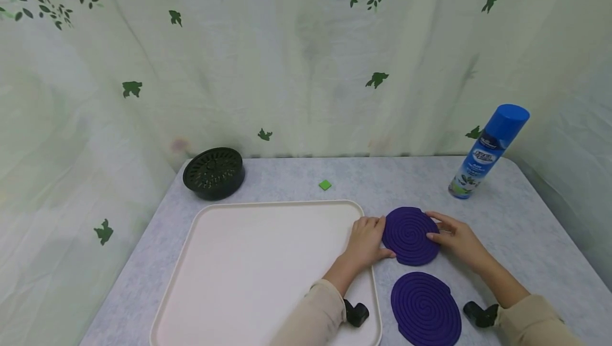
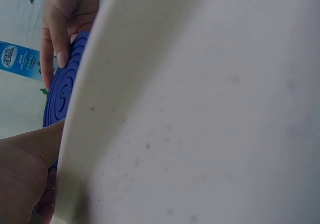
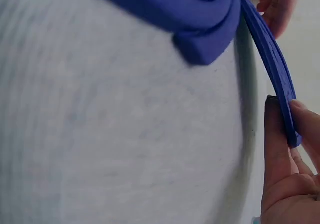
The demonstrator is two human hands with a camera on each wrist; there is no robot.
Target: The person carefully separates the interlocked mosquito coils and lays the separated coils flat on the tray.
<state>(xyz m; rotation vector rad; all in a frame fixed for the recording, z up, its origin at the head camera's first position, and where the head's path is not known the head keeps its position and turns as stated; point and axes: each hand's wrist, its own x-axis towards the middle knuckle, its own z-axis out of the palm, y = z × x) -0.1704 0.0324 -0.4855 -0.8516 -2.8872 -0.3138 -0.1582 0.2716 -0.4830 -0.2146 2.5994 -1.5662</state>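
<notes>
In the head view, a round purple spiral trivet (image 1: 411, 236) is held between both hands, beside the tray's right rim. My right hand (image 1: 454, 239) pinches its right edge, thumb on the near face. The right wrist view shows this trivet (image 3: 272, 58) edge-on and raised, with the right hand (image 3: 292, 159) gripping its end. My left hand (image 1: 365, 241) holds the left edge, thumb at the lower left; its fingertips are partly hidden. A second purple spiral trivet (image 1: 425, 309) lies flat on the table, nearer to me.
A large white tray (image 1: 268, 261) covers the table's left and middle. Behind it stand a black round slotted container (image 1: 213, 173) and a small green square (image 1: 325, 185). A blue air freshener can (image 1: 487, 152) stands at the back right, before a leaf-patterned curtain (image 1: 306, 69).
</notes>
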